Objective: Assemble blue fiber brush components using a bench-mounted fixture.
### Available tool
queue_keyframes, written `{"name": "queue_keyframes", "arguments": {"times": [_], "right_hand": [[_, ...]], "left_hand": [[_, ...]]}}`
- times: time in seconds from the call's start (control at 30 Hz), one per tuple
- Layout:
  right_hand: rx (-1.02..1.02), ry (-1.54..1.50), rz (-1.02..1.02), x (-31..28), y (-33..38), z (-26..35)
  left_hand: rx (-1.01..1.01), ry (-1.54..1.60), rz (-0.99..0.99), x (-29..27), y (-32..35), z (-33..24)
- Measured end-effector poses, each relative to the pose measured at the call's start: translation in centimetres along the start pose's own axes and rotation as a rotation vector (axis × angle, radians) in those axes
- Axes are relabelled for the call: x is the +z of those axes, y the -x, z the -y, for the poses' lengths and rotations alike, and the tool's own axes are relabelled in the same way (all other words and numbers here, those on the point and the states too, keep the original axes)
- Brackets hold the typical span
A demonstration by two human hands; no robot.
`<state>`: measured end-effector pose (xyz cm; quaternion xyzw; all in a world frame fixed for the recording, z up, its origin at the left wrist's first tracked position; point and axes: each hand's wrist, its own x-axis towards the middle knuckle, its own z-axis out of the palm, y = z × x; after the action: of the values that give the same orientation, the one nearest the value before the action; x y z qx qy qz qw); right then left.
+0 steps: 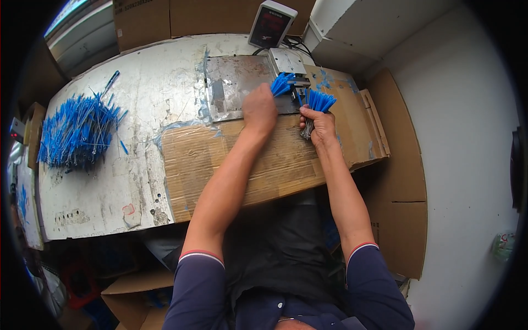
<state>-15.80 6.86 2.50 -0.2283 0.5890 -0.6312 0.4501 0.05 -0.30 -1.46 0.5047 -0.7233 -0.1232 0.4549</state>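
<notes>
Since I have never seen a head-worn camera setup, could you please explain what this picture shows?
No robot here: a camera on a person's head looks down, and its fisheye lens bends straight edges. Their bare right hand holds a bunch of thin blue-ended stems; a second blue bunch shows at the left hand, whose grip is hidden. A small metal device stands beyond them. On the white table, to the left, lies a large pile of similar pieces.

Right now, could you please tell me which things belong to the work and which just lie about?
Seemingly in use:
blue-tipped bundle in the right hand
blue strands at the left hand
metal device beyond the hands
similar blue pile, probably

Seemingly lying about:
stray blue piece on the table
cardboard box behind the table
</notes>
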Motion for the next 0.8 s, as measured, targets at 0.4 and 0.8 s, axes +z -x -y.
{"name": "queue_keyframes", "arguments": {"times": [0.4, 0.8], "right_hand": [[-0.085, 0.148, -0.143, 2.8, -1.1, -0.4], [-0.064, 0.130, -0.177, 3.4, -1.0, -0.3]], "left_hand": [[-0.188, 0.145, -0.164, -0.7, -0.2, -0.4], [-0.049, 0.116, -0.190, -0.2, -0.3, 0.0]]}}
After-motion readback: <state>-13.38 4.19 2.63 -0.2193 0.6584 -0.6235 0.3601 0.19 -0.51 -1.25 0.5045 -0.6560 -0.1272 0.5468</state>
